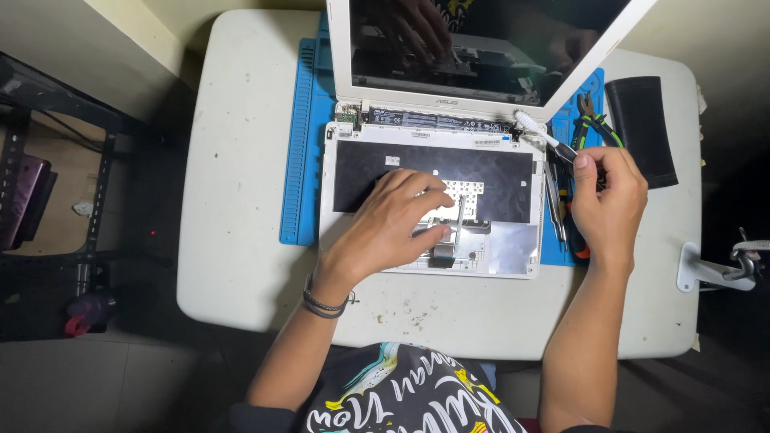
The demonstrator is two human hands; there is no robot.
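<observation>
The white laptop base (433,208), its keyboard removed and its black inner sheet bare, lies on the blue ribbed work mat (301,136) on the round white table (241,240).

The left hand (397,224) rests flat on the base's middle, fingers spread over the pale flat ribbon cable (459,212), holding nothing.

The right hand (609,200), just right of the base, pinches a black-and-white screwdriver (545,136) whose tip points at the base's top-right hinge corner.

The step looks like work on a hinge-corner fastener; the next move likely calls for a steady tip and a firmly pinned base.

Green-handled pliers (593,124) lie right of the base.
</observation>
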